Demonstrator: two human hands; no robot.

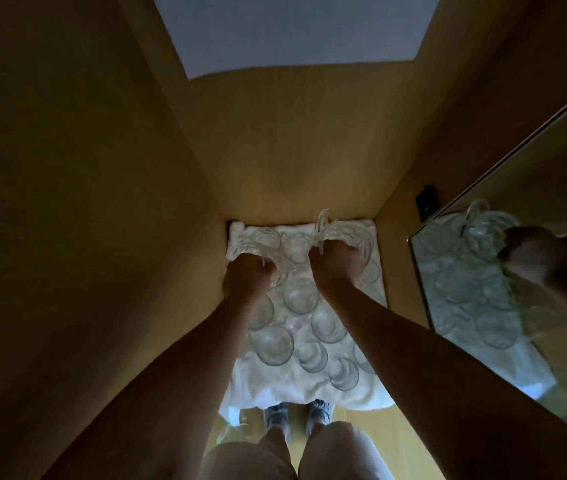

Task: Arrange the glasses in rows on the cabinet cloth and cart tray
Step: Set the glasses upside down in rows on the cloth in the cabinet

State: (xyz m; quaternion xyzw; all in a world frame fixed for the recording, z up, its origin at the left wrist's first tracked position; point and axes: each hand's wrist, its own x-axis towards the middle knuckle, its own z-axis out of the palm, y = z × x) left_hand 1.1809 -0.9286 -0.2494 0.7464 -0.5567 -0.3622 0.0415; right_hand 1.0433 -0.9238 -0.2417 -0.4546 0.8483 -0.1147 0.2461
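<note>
Nearest to the person are the light trousers (pixel 251 459) and, just beyond them, two pale shoes (pixel 318 412) on the wooden floor. Above the shoes is the near edge of a white cloth (pixel 275 389), which covers the cabinet shelf from near to far. On the cloth stand many clear glasses (pixel 273 344), close beside each other in rough rows, and some of them touch. Both bare arms reach over these to the far end of the cloth. The left hand (pixel 245 275) is closed, with its fingers curled around a left bunch (pixel 258 242) of glasses. The right hand (pixel 335 263) grips a right bunch (pixel 341 230) in the same way. The blur hides how many glasses each hand holds, and I cannot tell whether the bunches touch the cloth. Behind them is the brown back wall (pixel 296 150) of the cabinet. At the right a shiny door (pixel 517 237) reflects the glasses and one hand.
</note>
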